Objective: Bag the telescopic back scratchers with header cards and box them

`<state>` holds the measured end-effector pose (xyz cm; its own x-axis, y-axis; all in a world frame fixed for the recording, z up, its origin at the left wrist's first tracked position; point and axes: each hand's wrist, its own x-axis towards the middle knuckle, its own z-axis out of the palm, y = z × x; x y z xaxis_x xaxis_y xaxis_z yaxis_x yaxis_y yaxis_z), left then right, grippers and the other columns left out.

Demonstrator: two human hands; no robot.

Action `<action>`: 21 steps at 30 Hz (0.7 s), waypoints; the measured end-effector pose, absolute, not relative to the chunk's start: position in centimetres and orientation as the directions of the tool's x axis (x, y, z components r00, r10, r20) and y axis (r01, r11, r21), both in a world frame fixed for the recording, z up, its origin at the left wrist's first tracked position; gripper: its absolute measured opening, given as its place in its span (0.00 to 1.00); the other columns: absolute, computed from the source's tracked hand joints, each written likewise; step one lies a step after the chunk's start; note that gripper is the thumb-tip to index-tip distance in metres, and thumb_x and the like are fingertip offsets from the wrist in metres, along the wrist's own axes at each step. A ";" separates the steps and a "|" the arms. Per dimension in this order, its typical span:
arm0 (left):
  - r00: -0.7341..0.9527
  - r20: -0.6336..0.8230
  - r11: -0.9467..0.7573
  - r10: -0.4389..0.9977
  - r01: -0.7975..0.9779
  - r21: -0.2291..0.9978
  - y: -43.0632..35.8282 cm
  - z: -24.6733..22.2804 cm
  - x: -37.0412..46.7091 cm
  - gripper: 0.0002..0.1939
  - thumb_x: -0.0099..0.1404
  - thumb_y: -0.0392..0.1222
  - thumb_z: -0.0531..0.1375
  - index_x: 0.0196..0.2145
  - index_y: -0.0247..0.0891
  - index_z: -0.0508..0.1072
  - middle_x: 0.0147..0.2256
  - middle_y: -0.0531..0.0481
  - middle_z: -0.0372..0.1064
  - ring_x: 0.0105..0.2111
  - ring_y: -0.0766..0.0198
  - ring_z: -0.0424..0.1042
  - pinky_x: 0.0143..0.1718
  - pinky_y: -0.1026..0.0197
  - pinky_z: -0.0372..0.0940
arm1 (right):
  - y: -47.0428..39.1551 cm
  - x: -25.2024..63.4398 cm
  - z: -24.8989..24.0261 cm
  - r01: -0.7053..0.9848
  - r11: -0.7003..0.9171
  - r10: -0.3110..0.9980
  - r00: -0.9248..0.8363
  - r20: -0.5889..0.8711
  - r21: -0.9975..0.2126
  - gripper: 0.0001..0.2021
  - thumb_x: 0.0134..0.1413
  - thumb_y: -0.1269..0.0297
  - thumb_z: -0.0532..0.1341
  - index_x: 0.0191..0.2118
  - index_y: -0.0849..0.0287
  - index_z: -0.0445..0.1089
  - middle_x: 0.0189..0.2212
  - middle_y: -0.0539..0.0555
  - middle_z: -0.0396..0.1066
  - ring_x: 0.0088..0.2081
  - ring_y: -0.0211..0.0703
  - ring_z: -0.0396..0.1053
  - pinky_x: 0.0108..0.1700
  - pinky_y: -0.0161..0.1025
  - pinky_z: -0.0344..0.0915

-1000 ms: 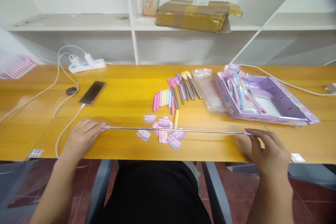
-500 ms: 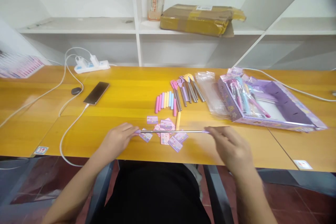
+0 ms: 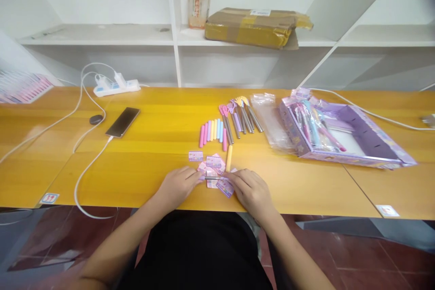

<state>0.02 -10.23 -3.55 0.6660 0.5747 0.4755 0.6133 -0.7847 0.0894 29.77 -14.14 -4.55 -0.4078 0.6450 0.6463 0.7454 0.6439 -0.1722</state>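
Between my hands is a telescopic back scratcher with a short metal rod (image 3: 212,178) showing and purple ends. My left hand (image 3: 180,189) is closed on one end, and my right hand (image 3: 252,192) grips the other. Several purple and pink printed cards (image 3: 214,162) lie beneath and around it. A yellow handle sleeve (image 3: 229,157) rests just beyond my right fingers. Farther back is a row of coloured handle sleeves (image 3: 212,130), beside several back scratchers (image 3: 243,115) with pink, purple and yellow claw heads.
Clear plastic bags (image 3: 272,120) lie right of the back scratchers. A purple display box (image 3: 377,138) holds wrapped back scratchers. On the left are a phone (image 3: 123,122) on a white cable and a power strip (image 3: 117,87). The shelf holds a bottle (image 3: 199,2) and a taped carton (image 3: 254,27).
My hands have come together from wide apart. The back scratcher's long metal rod has collapsed to a short length. The view has shifted slightly.
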 end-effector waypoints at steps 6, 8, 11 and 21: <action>0.649 0.430 -0.766 0.627 0.616 0.187 -10.5 -3.4 0.3 0.15 0.85 0.45 0.54 0.50 0.37 0.79 0.38 0.48 0.80 0.37 0.62 0.80 0.40 0.59 0.72 | -13.8 29.7 -4.9 0.741 0.642 0.650 -0.389 0.653 -0.197 0.20 0.72 0.76 0.64 0.64 0.54 0.75 0.40 0.55 0.79 0.42 0.47 0.75 0.43 0.45 0.69; 0.639 0.438 -0.762 0.632 0.614 0.204 -10.6 -3.4 0.2 0.14 0.85 0.44 0.54 0.49 0.37 0.79 0.39 0.48 0.81 0.38 0.62 0.80 0.40 0.60 0.73 | -13.8 29.8 -4.8 0.732 0.645 0.656 -0.385 0.649 -0.218 0.20 0.72 0.76 0.64 0.64 0.54 0.75 0.41 0.55 0.79 0.42 0.47 0.75 0.43 0.45 0.69; 0.656 0.464 -0.788 0.595 0.590 0.176 -10.6 -3.2 -0.1 0.12 0.84 0.43 0.55 0.50 0.37 0.79 0.40 0.48 0.81 0.38 0.61 0.80 0.38 0.59 0.72 | -14.0 29.7 -4.3 0.706 0.656 0.669 -0.378 0.640 -0.268 0.16 0.73 0.76 0.63 0.60 0.54 0.77 0.40 0.54 0.79 0.41 0.45 0.76 0.43 0.44 0.68; 0.741 0.388 -0.799 0.548 0.602 -0.020 -9.4 0.0 -6.3 0.33 0.77 0.26 0.51 0.72 0.51 0.70 0.40 0.49 0.80 0.37 0.62 0.78 0.38 0.61 0.70 | -13.9 34.0 -1.6 0.791 0.580 0.664 -0.322 0.675 -0.193 0.12 0.72 0.75 0.64 0.53 0.54 0.78 0.40 0.54 0.82 0.40 0.45 0.76 0.43 0.45 0.67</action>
<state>-6.27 -9.43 -0.01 0.7407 0.5484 0.3880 0.6016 -0.7986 -0.0197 34.01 -13.93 -1.64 -0.3218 0.6640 0.6750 0.7914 0.5800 -0.1933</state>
